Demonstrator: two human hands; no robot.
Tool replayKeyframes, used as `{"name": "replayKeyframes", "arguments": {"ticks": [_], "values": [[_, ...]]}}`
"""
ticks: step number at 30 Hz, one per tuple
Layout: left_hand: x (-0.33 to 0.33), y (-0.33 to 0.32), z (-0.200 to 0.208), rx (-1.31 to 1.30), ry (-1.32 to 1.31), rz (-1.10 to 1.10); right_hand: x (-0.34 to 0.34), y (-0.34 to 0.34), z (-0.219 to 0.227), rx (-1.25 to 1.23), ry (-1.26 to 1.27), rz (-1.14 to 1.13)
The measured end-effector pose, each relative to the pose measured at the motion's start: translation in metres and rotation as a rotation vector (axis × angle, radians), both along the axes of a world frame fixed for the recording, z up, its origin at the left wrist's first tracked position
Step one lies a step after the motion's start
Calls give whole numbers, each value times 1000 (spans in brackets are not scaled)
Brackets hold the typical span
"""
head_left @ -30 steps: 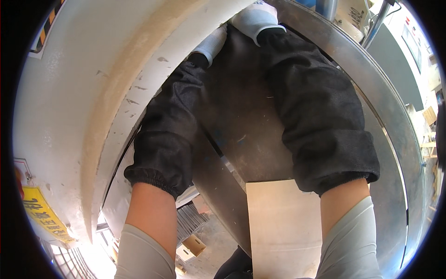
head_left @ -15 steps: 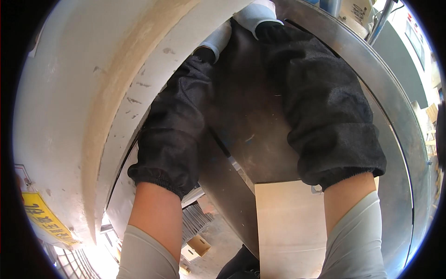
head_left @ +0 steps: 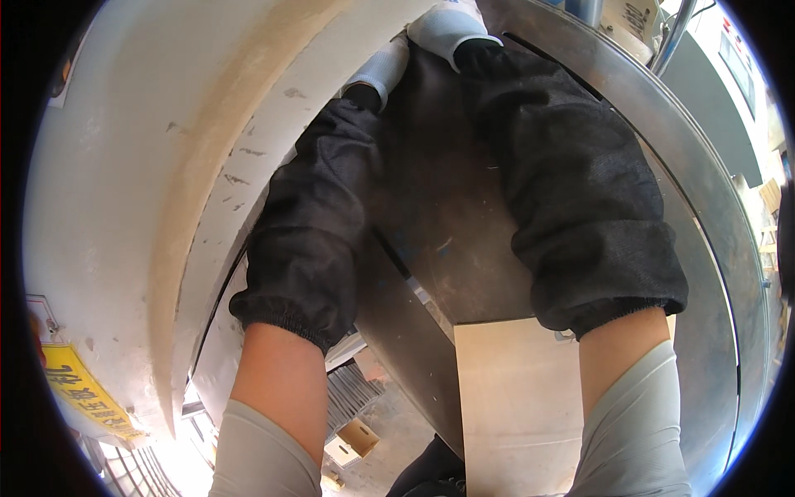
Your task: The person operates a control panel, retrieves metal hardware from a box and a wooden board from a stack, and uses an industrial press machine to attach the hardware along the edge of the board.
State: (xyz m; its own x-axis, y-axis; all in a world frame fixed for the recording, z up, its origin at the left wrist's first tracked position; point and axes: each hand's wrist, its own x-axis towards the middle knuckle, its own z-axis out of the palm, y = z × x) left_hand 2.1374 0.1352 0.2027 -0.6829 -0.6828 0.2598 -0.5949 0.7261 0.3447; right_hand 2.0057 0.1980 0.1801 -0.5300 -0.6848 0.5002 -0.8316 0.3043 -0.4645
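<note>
Both my arms reach far forward over a dark metal work surface, in black sleeve covers. My left hand, in a pale glove, lies against the edge of a large off-white machine body; its fingers are hidden. Just to its right and a little farther off is my right hand, also gloved, cut by the top of the view, with its fingers out of sight. Whatever either hand holds or touches cannot be made out. Below my right forearm lies a flat pale board or sheet.
A curved metal rim bounds the surface on the right. A grey-green cabinet and a metal post stand beyond it. Down by the floor are an open carton and a stack of thin grey sheets. A yellow label marks the machine.
My right hand has shifted slightly left, closer to my left hand. Both forearms and the pale board stay almost where they were.
</note>
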Motion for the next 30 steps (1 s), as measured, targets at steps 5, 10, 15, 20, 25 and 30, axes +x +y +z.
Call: {"name": "replayKeyframes", "arguments": {"ticks": [5,10,15,20,25,30], "values": [[6,6,5,45,-7,-3,9,12,8,51,6,128],[7,4,-1,-21,-15,-41,3,0,-1,63,12,89],[-1,5,-2,-81,-80,-46,-31,1,8,251,-62,435],[-1,-21,-21,-157,-62,-70,-61,89,51,469,85,743],[-11,-6,-13,-39,-163,13,-1,332,95,192,219,510],[-1,-22,-16,19,-183,86,83,516,108,248,-204,291]]}}
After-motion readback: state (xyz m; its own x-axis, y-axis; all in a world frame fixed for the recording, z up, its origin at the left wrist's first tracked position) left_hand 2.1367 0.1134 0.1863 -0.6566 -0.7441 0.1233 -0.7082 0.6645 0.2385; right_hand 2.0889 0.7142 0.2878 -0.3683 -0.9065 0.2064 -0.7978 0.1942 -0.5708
